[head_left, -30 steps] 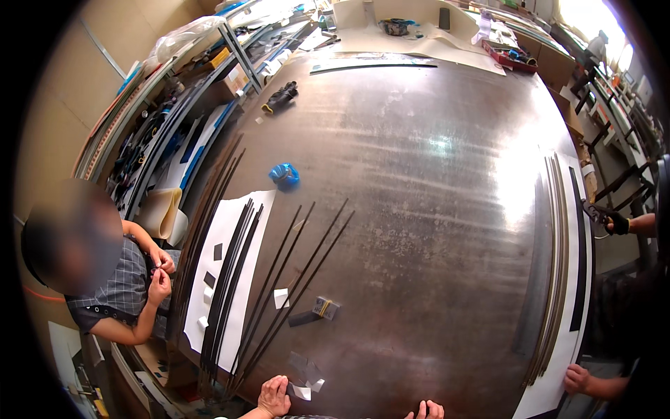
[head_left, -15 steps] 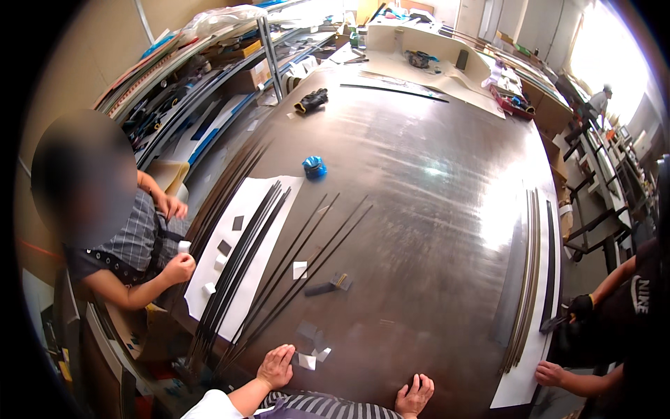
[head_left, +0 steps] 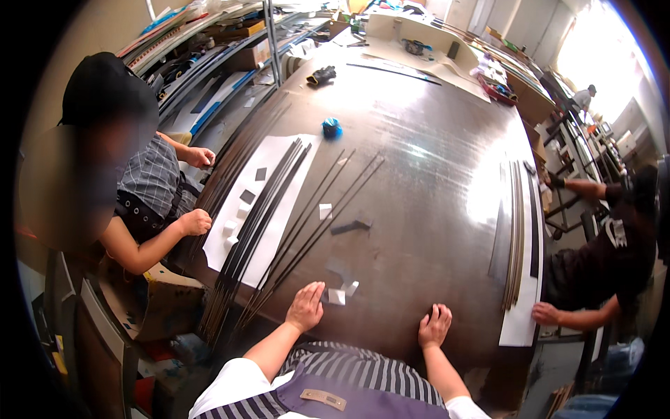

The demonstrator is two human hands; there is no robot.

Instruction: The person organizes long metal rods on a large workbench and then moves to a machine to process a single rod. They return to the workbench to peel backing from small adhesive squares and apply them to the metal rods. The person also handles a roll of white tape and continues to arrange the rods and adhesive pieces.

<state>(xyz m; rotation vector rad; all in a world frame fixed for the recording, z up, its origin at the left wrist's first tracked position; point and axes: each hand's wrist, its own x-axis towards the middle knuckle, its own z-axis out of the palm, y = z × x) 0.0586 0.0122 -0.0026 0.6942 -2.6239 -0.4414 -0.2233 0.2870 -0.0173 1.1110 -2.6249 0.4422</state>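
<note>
My left hand (head_left: 306,307) rests on the near edge of the dark metal tabletop (head_left: 419,223), fingers stretched out, holding nothing. Just right of its fingertips lie small white squares (head_left: 336,297), one of them curled up. My right hand (head_left: 435,327) lies on the same edge farther right, palm down with fingers extended, and nothing is in it. Beyond my left hand, several thin dark rods (head_left: 314,216) run away from me. A dark flat strip (head_left: 351,227) and a single white square (head_left: 326,211) are close to those rods.
At left, black strips (head_left: 269,202) lie on a white sheet (head_left: 296,167) beside a co-worker (head_left: 150,178). Another co-worker (head_left: 593,258) leans over rods (head_left: 515,237) on a white sheet at right. A blue roll (head_left: 331,128) and dark gloves (head_left: 322,76) lie farther off.
The whole view has tilted, so the table sits higher and more of my apron shows. My hands stay on the edge. The right co-worker's arm now reaches farther along the table; the left co-worker's hands are apart.
</note>
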